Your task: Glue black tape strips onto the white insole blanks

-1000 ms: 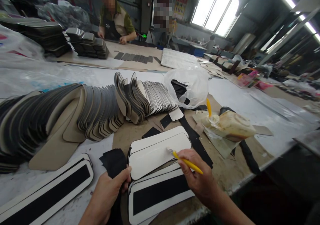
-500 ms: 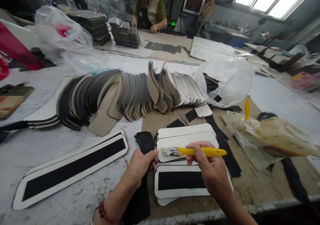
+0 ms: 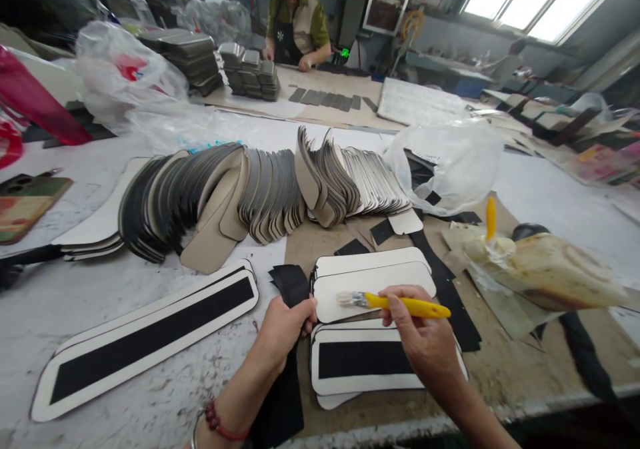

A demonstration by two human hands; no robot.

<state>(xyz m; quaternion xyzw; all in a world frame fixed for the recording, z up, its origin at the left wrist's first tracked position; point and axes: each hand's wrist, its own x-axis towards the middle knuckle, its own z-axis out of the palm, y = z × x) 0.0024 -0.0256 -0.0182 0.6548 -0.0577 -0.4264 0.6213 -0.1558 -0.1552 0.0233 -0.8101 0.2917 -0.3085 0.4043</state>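
Observation:
My right hand [image 3: 417,319] is closed round a yellow-handled brush [image 3: 415,306], whose bristles lie over a white rounded piece [image 3: 380,282]. At that piece's left end, my left hand [image 3: 287,322] pinches a black strip [image 3: 290,282], which also hangs down below the hand. Nearer me is a stack of white pieces, the top one bearing a black band [image 3: 363,359]; my right forearm hides its right part. Another long white piece [image 3: 65,356] with a black band lies to the left.
Behind the hands stand curved rows of grey and beige pieces [image 3: 270,192]. A glue-stained container [image 3: 565,269] lies right, near a clear plastic bag [image 3: 455,169]. A phone [image 3: 30,202] rests far left. Across the table, a person [image 3: 297,29] stands by stacked pieces [image 3: 250,72].
The brush in my right hand has moved slightly right along the white piece, away from my left hand. My left hand keeps its pinch on the black strip. The view has shifted slightly.

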